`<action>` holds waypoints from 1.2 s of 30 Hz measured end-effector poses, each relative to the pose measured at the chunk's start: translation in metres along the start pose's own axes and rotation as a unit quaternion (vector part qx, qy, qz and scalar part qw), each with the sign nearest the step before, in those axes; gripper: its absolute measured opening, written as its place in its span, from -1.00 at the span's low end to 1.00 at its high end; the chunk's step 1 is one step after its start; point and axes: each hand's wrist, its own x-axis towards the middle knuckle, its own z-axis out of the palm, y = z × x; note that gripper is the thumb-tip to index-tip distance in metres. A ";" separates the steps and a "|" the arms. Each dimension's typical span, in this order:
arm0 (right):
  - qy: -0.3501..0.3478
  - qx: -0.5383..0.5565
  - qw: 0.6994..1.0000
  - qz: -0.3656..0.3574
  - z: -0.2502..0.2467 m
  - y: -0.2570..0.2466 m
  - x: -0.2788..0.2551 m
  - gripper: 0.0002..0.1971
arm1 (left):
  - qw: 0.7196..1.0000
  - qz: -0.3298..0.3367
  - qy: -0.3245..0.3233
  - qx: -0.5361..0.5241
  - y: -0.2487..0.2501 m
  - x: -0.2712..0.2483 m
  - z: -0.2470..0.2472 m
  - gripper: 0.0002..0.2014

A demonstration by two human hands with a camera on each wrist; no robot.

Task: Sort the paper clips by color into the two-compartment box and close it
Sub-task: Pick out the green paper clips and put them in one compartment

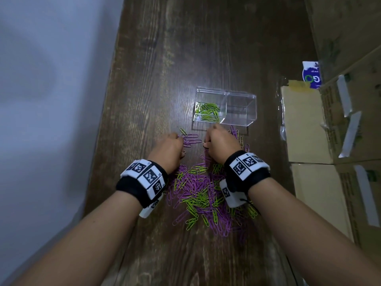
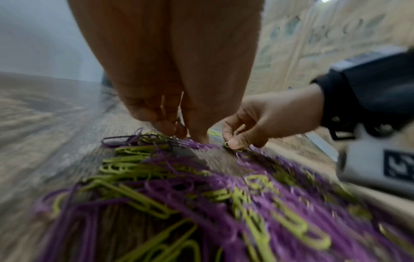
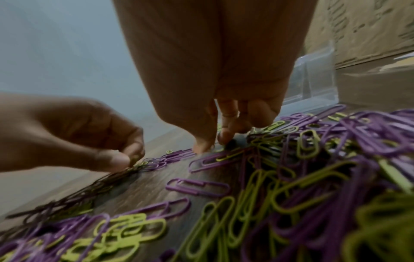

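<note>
Between thumb and forefinger of my right hand (image 2: pixel 257 122) sits a green clip (image 2: pixel 227 144), pinched at the pile's far edge. My left hand (image 3: pixel 74 134) has curled fingers, thumb and forefinger tips closed on the clips below; I cannot tell which clip it holds. Both hands point to 12 o'clock, knuckles up, fingertips down on the table (image 1: pixel 144 79), wrists above the pile. The mixed pile of purple and green clips (image 1: pixel 206 195) spreads from my fingertips back toward 6 o'clock. The clear two-compartment box (image 1: pixel 225 106) stands open at 12 o'clock, just beyond my right hand; its left compartment holds green clips (image 1: pixel 207 111).
</note>
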 end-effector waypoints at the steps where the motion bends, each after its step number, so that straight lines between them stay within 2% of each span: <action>1: -0.006 -0.010 1.000 -0.007 -0.001 0.000 0.000 -0.89 | 1.000 0.011 0.013 -0.012 0.001 -0.002 -0.001 -0.89; 3: 0.015 0.026 1.000 -0.008 -0.005 0.002 -0.002 -0.92 | 0.991 0.013 0.069 -0.115 0.000 -0.006 -0.006 -0.96; 4: 0.042 0.081 0.996 0.006 -0.008 0.005 -0.004 -0.90 | 0.980 -0.018 0.094 -0.177 -0.002 -0.007 -0.009 -0.90; 5: 0.077 0.149 0.985 0.028 -0.012 0.010 -0.005 -0.86 | 0.964 -0.052 0.117 -0.234 -0.006 -0.008 -0.013 -0.87; 7: 0.156 0.290 0.942 0.064 -0.019 0.022 -0.009 -0.80 | 0.928 -0.106 0.163 -0.317 -0.016 -0.009 -0.018 -0.85; 8: 0.174 0.326 0.926 0.077 -0.023 0.028 -0.010 -0.78 | 0.916 -0.122 0.173 -0.341 -0.020 -0.008 -0.020 -0.83; 9: 0.172 0.331 0.924 0.090 -0.025 0.033 -0.011 -0.74 | 0.913 -0.130 0.171 -0.346 -0.022 -0.006 -0.021 -0.80; 13: 0.089 0.236 0.964 0.089 -0.029 0.038 -0.011 -0.68 | 0.947 -0.114 0.111 -0.280 -0.015 0.012 -0.024 -0.67; 16: 0.106 0.149 0.981 0.068 -0.029 0.037 -0.008 -0.88 | 0.960 -0.092 0.081 -0.250 -0.008 0.026 -0.023 -0.77; 18: 0.141 0.118 0.979 0.087 -0.025 0.039 -0.006 -0.85 | 0.975 -0.063 0.076 -0.201 -0.004 0.032 -0.024 -0.88; 21: 0.170 0.109 0.966 0.162 -0.014 0.038 -0.003 -0.81 | 0.987 -0.018 0.069 -0.142 -0.006 0.037 -0.024 -0.89; 25: 0.143 0.095 0.958 0.229 -0.002 0.027 0.003 -0.58 | 0.993 0.019 0.026 -0.111 -0.016 0.043 -0.022 -0.85; 29: 0.115 0.087 0.958 0.247 0.003 0.019 0.013 -0.64 | 0.999 0.030 -0.002 -0.045 -0.015 0.048 -0.026 -0.93; 32: 0.082 0.102 0.962 0.238 0.001 0.016 0.017 -0.74 | 0.997 0.020 -0.008 -0.072 -0.015 0.045 -0.024 -0.94; 36: 0.043 0.040 0.982 0.178 -0.001 0.015 0.017 -0.84 | 0.974 -0.040 0.054 -0.219 -0.022 0.033 -0.025 -0.91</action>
